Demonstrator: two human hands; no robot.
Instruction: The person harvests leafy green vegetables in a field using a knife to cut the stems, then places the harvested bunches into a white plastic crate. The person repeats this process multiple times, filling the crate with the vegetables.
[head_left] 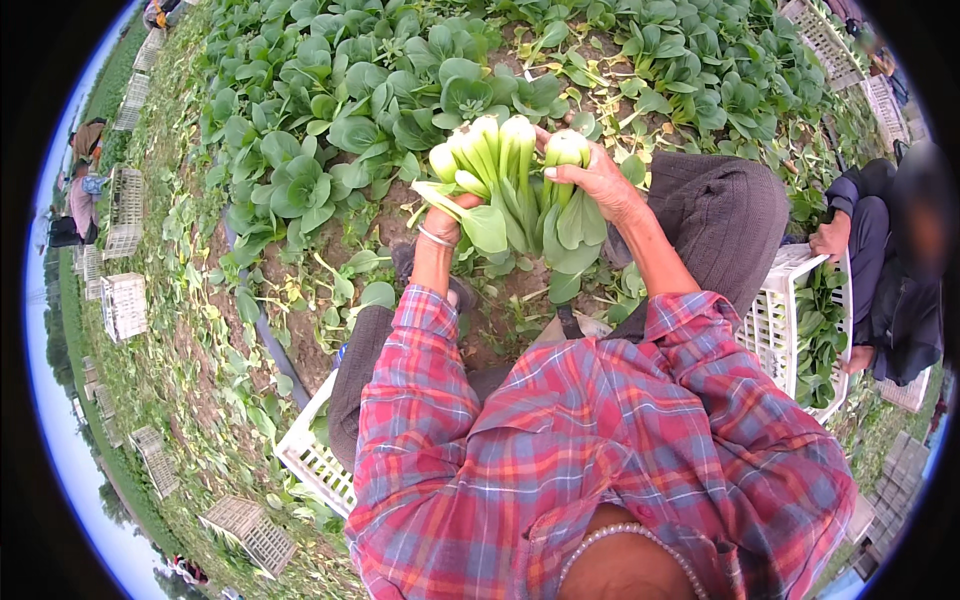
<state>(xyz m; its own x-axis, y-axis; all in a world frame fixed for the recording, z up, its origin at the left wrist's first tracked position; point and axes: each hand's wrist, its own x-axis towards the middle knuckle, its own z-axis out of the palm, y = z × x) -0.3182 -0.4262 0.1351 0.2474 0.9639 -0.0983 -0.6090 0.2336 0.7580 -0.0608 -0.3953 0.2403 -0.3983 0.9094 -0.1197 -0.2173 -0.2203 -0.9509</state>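
Up in front of me is a bunch of bok choy, pale stem ends pointing up and green leaves hanging down. My left hand is closed around its left side, fingers mostly hidden behind the leaves. At the bunch's right side, my right hand grips another bok choy head, with the thumb across its pale base. Leaves from both sides overlap below, so I cannot tell where the bunch ends. Growing bok choy plants stand just beyond my hands.
A white plastic crate stands by my left leg. To my right, a co-worker's hands hold another white crate filled with greens. Loose leaves litter the soil. More crates line the field at the far left, near other people.
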